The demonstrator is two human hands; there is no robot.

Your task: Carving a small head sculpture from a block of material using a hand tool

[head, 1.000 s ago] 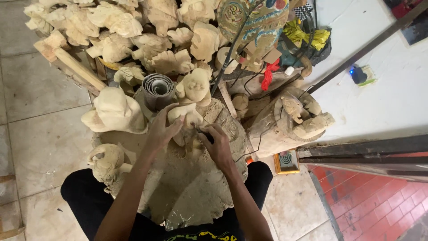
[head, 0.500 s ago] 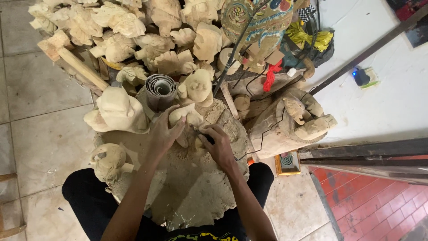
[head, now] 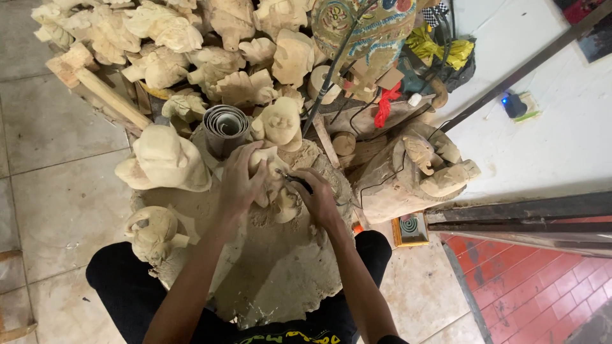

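Even, soft indoor light, faint shadows, sharp centre, wide-angle bending at the edges, no glare.

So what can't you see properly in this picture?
Head view only:
- Small wooden carving: mostly hidden under the left hand, so its shape is unclear.
- Dark tool: its tip is too small and hidden by the right hand.
- Carving pile: cut off by the top edge.

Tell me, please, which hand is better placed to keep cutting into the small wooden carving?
Probably the right hand: it grips the dark carving tool, tip at the small wooden carving. The left hand is wrapped around the carving, steadying it.
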